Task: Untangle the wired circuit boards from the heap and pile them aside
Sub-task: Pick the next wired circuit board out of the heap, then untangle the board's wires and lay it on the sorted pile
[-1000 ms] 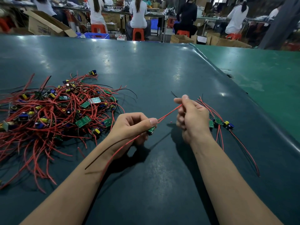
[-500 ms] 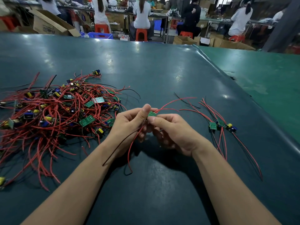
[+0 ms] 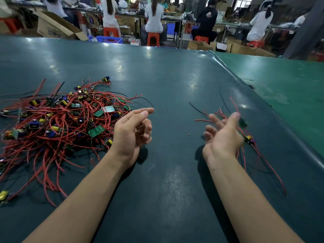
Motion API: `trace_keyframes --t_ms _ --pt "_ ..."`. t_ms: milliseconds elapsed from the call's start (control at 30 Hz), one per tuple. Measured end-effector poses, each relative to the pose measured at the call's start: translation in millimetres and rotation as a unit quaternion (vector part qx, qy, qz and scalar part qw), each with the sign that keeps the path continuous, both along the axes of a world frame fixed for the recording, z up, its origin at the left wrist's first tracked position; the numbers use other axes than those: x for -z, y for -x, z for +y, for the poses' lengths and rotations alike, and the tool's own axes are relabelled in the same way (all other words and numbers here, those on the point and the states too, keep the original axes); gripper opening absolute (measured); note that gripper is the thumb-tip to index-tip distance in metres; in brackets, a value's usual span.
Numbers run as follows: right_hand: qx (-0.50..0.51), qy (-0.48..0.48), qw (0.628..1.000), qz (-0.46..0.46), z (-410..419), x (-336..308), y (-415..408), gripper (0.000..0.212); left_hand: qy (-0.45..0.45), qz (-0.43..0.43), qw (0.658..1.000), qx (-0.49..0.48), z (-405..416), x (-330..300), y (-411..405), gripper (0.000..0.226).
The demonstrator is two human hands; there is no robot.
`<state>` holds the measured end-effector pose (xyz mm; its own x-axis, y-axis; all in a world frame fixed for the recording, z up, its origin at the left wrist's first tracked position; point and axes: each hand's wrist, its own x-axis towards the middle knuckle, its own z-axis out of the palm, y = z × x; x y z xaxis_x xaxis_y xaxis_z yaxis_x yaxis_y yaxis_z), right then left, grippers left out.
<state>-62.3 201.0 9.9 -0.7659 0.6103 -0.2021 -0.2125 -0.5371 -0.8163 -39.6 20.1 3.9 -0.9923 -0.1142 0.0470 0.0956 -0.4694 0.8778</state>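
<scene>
The heap [image 3: 61, 123] of small green circuit boards tangled in red and black wires lies at the left of the dark green table [image 3: 166, 81]. My left hand [image 3: 133, 130] hovers just right of the heap, fingers loosely apart and holding nothing. My right hand [image 3: 222, 135] is spread open, palm turned left, beside the small pile set aside [image 3: 249, 140] at the right. A blurred green board [image 3: 242, 122] is just off my right thumb, apart from the fingers, with its red wires trailing over the pile.
The dark mat's raised edge [image 3: 263, 106] runs diagonally at the right, with a lighter green table [image 3: 284, 88] beyond it. Several people sit on orange stools [image 3: 153, 38] at benches behind. Cardboard boxes [image 3: 56, 27] stand past the table's far edge.
Both hands held one wired board together in front of me. They have parted: my right hand swung to the pile at the right and let the board go, and my left hand emptied.
</scene>
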Motion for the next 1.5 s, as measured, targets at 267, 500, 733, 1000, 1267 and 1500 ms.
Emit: trace_keyframes --t_ms 267,500,733,1000,1267,1500 --pt "-0.107 -0.044 0.992 -0.059 -12 3 2 0.021 0.599 0.207 0.704 -0.322 -1 14 -6 0.013" --pt "-0.135 -0.109 0.983 -0.06 -16 6 3 0.007 0.791 -0.067 0.556 -0.244 -20 23 4 0.038" --pt "-0.152 -0.128 0.978 -0.059 -16 9 4 0.009 0.779 -0.099 0.556 -0.271 -22 20 14 0.041" --pt "-0.243 -0.216 0.945 -0.047 -18 11 1 0.018 0.655 0.069 0.642 -0.393 -19 15 7 0.02" --pt "-0.454 -0.241 0.857 -0.024 -22 6 -3 0.05 0.582 0.248 0.677 -0.376 -2 12 -4 0.017" --pt "-0.497 -0.132 0.858 0.009 -23 0 -8 0.024 0.558 0.37 0.71 -0.217 5 12 -9 0.014"
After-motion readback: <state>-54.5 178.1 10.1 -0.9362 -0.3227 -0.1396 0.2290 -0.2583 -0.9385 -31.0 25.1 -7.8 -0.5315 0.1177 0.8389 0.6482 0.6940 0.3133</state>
